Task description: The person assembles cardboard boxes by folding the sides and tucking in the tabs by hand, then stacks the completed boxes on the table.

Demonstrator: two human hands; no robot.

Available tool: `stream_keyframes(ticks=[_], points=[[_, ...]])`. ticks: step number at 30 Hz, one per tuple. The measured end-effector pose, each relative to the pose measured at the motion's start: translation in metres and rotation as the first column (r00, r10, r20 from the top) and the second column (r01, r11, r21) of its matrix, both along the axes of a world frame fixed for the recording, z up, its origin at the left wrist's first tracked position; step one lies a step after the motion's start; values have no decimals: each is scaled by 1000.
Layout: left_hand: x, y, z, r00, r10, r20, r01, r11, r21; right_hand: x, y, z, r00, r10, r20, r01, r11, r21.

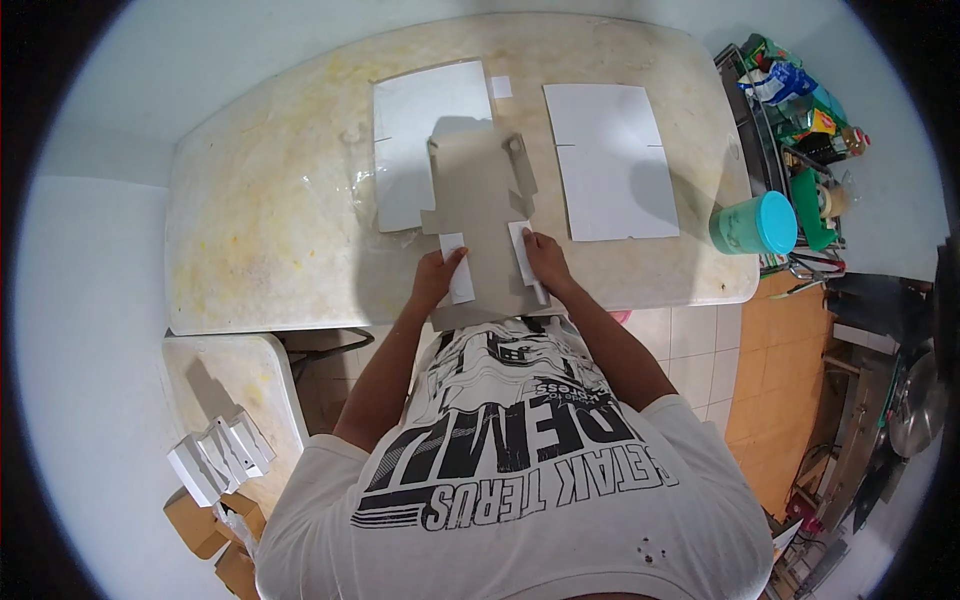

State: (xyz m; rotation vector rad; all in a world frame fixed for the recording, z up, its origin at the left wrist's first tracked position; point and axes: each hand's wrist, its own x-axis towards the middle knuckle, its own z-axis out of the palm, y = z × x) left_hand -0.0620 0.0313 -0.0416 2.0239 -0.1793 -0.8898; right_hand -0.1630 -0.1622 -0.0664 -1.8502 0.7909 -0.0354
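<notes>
A grey-brown cardboard box blank [478,190] lies partly folded at the table's front edge, its inner side facing up. My left hand [434,278] grips its left side flap, thumb on the white outer face. On the opposite side, my right hand [546,262] holds the other white flap in the same way. Both flaps are bent inward over the grey panel. Beyond the blank, to the left, rests a flat white sheet of card [400,180], partly overlapped by it. Another white card sheet [612,165] with short slits lies to the right.
A small white piece [501,87] lies at the back of the table [270,200]. A turquoise-lidded tub [755,225] stands at the right edge, beside a rack [770,130] of packets and bottles. Folded white boxes [220,455] sit on a lower table at left, above brown cartons [200,522].
</notes>
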Motion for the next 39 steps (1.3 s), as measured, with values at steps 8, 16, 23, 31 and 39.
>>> stream_keyframes(ticks=[8, 16, 23, 31, 39], points=[[18, 17, 16, 836, -299, -459, 163, 936, -313, 15, -12, 17, 997, 42, 63, -39, 999, -34], [32, 2, 16, 856, -343, -388, 260, 933, -251, 32, -33, 25, 980, 195, -29, -195, 981, 16], [46, -13, 12, 918, -183, -351, 138, 979, -149, 41, -22, 30, 994, 113, -5, -113, 986, -123], [54, -23, 11, 959, -282, -16, 281, 946, 159, 43, -28, 23, 999, 15, -37, -19, 993, -118], [53, -5, 42, 873, -13, -487, -138, 952, -272, -1, -61, 26, 994, -89, -70, 112, 688, 717]])
